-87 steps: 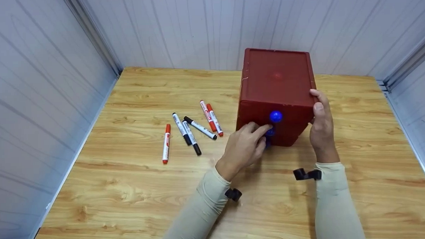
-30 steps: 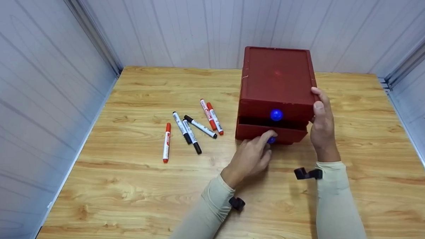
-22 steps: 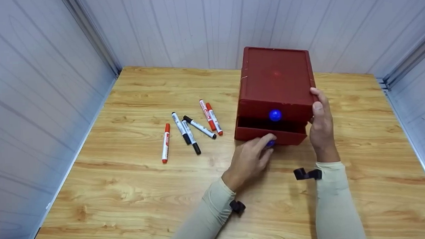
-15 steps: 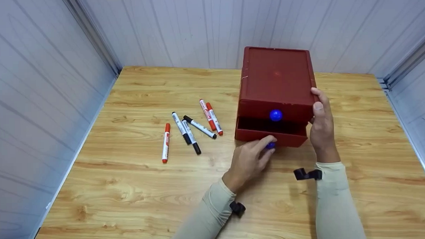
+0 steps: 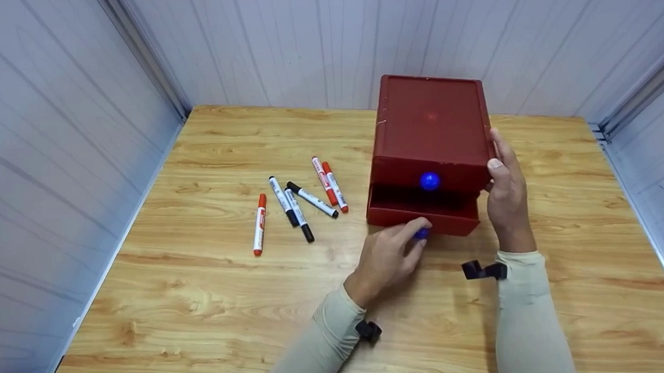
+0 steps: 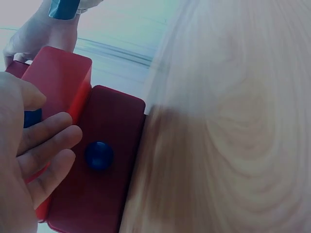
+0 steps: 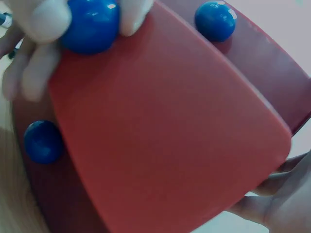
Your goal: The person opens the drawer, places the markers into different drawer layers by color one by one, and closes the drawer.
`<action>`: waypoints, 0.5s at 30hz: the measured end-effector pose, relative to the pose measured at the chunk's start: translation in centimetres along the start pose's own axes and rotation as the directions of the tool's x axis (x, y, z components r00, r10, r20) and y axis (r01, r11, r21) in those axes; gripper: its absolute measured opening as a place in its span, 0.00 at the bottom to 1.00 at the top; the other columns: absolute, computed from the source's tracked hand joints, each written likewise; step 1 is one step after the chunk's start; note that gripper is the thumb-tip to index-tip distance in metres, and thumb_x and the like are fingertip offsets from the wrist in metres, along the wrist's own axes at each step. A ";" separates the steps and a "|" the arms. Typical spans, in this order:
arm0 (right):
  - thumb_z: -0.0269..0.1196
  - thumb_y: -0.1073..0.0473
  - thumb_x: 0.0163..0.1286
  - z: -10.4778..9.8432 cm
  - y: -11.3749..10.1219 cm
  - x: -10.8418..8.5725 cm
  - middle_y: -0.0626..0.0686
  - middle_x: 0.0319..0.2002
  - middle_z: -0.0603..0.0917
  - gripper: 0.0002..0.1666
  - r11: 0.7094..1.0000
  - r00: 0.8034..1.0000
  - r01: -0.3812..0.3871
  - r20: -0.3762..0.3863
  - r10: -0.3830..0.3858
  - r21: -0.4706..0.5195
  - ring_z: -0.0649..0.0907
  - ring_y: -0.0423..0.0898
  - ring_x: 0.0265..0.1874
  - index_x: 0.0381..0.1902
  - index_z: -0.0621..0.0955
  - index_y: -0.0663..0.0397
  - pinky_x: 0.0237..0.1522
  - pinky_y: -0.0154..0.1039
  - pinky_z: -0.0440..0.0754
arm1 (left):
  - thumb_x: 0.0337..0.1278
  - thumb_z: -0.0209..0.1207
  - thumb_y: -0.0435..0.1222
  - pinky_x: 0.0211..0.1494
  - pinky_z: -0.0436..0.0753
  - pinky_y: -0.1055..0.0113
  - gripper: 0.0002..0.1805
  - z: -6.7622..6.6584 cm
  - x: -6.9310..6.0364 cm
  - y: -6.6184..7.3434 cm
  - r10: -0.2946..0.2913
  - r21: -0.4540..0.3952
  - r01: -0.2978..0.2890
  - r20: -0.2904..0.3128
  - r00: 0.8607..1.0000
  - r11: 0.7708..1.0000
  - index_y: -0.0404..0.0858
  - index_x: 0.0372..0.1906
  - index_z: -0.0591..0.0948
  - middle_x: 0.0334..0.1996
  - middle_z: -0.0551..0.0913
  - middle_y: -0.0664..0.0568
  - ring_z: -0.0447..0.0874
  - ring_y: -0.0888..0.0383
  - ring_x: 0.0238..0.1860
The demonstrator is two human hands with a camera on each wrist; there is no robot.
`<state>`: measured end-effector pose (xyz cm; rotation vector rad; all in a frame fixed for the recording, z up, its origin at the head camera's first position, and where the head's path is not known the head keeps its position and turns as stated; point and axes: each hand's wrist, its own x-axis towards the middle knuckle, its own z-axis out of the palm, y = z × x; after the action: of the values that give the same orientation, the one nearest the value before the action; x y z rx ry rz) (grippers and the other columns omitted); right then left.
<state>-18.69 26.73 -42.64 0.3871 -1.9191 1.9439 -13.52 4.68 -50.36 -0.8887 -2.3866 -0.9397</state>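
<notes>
A red drawer cabinet (image 5: 432, 122) stands at the table's right, its three drawers stacked and each bearing a blue ball knob. My left hand (image 5: 387, 256) pinches the knob (image 7: 91, 26) of the middle drawer (image 7: 165, 121) between thumb and index finger. That drawer juts out, and its visible interior is dark. Above it, the top drawer's knob (image 5: 429, 181) sits on a shut front; the bottom drawer (image 6: 95, 194) with its knob (image 6: 99, 155) shows in the left wrist view. My right hand (image 5: 507, 202) rests against the cabinet's right side, fingers fairly straight, thumb near the front corner.
Left of the cabinet lie several capped markers: a red one (image 5: 260, 225) apart, black ones (image 5: 312, 199) grouped, and two red ones (image 5: 335, 187) side by side. The wooden table (image 5: 203, 301) is bounded by pale panel walls (image 5: 283, 50) at back and sides.
My left hand has pulled the middle drawer out towards me, from closed to well open. My right hand stays at the cabinet's side, its fingers slightly straighter now. The markers have not moved.
</notes>
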 end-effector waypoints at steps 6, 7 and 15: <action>0.40 0.57 0.78 0.0 -0.2 0.2 0.57 0.67 0.68 0.27 0.999 0.999 -0.013 0.040 0.015 -0.045 0.72 0.58 0.57 0.69 0.72 0.58 0.47 0.38 0.80 | 0.69 0.60 0.45 0.29 0.76 0.75 0.14 0.0 -0.1 0.4 -0.015 0.007 0.015 0.011 1.000 1.000 0.51 0.56 0.79 0.33 0.84 0.60 0.74 0.69 0.27; 0.40 0.57 0.78 0.1 -0.1 0.2 0.57 0.66 0.69 0.27 0.999 0.999 -0.013 0.042 0.014 -0.041 0.72 0.57 0.56 0.69 0.72 0.58 0.46 0.38 0.80 | 0.70 0.59 0.46 0.29 0.75 0.75 0.14 0.0 -0.2 0.4 -0.017 0.004 0.017 0.008 1.000 1.000 0.51 0.56 0.79 0.33 0.84 0.61 0.74 0.70 0.27; 0.42 0.56 0.78 0.2 0.1 0.2 0.59 0.60 0.70 0.26 0.999 1.000 -0.003 0.027 0.002 0.032 0.75 0.54 0.50 0.67 0.71 0.61 0.41 0.38 0.79 | 0.71 0.57 0.47 0.25 0.73 0.73 0.12 -0.2 -0.3 0.4 0.039 0.046 -0.037 -0.034 0.999 0.998 0.52 0.53 0.82 0.27 0.83 0.63 0.72 0.69 0.24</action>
<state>-18.90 26.54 -42.59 0.4218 -1.9082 1.9831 -12.99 4.62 -50.22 -0.8897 -2.3440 -0.8757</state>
